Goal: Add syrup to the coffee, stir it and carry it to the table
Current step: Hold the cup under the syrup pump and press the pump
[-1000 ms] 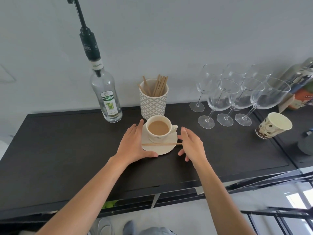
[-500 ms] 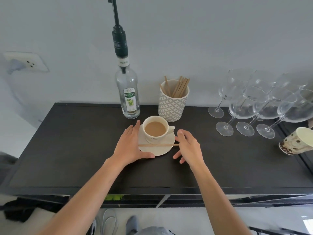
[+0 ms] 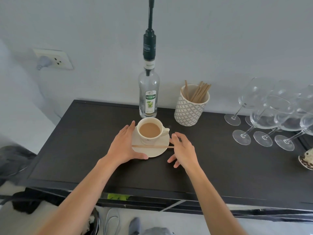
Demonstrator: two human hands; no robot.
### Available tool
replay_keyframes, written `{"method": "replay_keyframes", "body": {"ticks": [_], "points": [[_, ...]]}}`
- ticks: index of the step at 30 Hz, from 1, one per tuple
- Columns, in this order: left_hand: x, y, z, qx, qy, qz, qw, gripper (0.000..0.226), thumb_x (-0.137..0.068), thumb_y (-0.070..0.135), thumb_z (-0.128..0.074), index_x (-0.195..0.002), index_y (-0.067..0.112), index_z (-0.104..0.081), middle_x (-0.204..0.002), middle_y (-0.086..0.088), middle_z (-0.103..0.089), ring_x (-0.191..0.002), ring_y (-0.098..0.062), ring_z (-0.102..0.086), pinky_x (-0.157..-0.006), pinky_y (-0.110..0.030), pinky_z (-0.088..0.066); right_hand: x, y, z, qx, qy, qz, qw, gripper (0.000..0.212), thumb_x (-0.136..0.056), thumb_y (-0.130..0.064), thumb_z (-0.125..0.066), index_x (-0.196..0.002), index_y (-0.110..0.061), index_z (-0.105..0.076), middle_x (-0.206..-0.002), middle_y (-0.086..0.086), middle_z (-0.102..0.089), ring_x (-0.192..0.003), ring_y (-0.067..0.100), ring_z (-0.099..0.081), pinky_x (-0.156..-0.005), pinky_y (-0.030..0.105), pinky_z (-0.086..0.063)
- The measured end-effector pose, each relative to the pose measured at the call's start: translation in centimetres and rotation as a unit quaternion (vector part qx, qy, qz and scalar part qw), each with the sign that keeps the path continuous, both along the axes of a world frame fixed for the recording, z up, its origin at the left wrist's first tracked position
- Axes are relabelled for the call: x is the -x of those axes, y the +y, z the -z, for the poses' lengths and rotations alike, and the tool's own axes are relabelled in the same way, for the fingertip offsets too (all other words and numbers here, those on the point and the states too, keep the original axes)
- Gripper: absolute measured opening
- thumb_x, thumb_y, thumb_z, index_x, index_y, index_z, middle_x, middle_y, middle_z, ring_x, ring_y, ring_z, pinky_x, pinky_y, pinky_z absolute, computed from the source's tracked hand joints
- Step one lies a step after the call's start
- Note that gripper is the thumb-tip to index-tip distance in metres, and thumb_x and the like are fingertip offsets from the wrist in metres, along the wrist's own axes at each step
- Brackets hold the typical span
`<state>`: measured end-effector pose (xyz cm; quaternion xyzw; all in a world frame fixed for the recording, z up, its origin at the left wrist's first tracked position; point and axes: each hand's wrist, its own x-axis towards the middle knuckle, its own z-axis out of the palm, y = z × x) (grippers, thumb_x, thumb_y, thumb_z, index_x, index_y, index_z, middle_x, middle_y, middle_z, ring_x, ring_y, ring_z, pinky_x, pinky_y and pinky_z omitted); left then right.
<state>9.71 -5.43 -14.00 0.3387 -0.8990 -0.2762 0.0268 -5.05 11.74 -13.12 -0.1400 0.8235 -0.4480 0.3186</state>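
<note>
A cream cup of milky coffee (image 3: pixel 149 130) stands on a cream saucer (image 3: pixel 156 151) on the dark counter (image 3: pixel 76 150). A wooden stir stick (image 3: pixel 152 146) lies across the saucer's near side. My left hand (image 3: pixel 124 146) curls around the saucer's left rim, thumb at its front edge. My right hand (image 3: pixel 183 150) sits at the saucer's right rim with its fingertips at the stick's right end. The clear syrup bottle (image 3: pixel 148 97) with a tall black pump stands just behind the cup.
A patterned holder of wooden stir sticks (image 3: pixel 191 107) stands behind and to the right of the cup. Several wine glasses (image 3: pixel 271 119) crowd the right end, with a patterned paper cup (image 3: pixel 307 161) at the edge. A wall socket (image 3: pixel 54 59) is at the left.
The view has swung left, so the cup and hands sit more to the centre. Both hands stay at the saucer's rims in nearly the same pose.
</note>
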Motion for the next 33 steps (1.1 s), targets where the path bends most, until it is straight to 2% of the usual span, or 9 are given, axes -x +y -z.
{"method": "replay_keyframes", "body": {"ticks": [19,33], "points": [[-0.4,-3.3,0.5,-0.029,-0.001,0.038,0.999,0.148,-0.045,0.067,-0.088,-0.159,0.027,-0.004,-0.165,0.008,-0.014,-0.152,-0.014,-0.004,-0.12,-0.041,-0.014,-1.5,-1.5,0.1,-0.003,0.004,0.032,0.999,0.052,-0.107,-0.047,-0.043,-0.155,-0.03,-0.036,-0.147,0.0,-0.059,-0.052,0.015,-0.073,-0.045,0.024,-0.056],[-0.6,-3.1,0.7,0.017,0.006,0.068,0.998,0.143,-0.051,0.073,-0.081,-0.159,0.018,-0.006,-0.165,0.002,-0.018,-0.152,-0.021,-0.008,-0.122,-0.041,-0.01,-2.5,-2.0,-0.4,0.004,0.004,0.058,0.998,0.052,-0.107,-0.045,-0.045,-0.155,-0.027,-0.038,-0.138,-0.001,-0.063,-0.054,0.015,-0.073,-0.044,0.026,-0.056]]}}
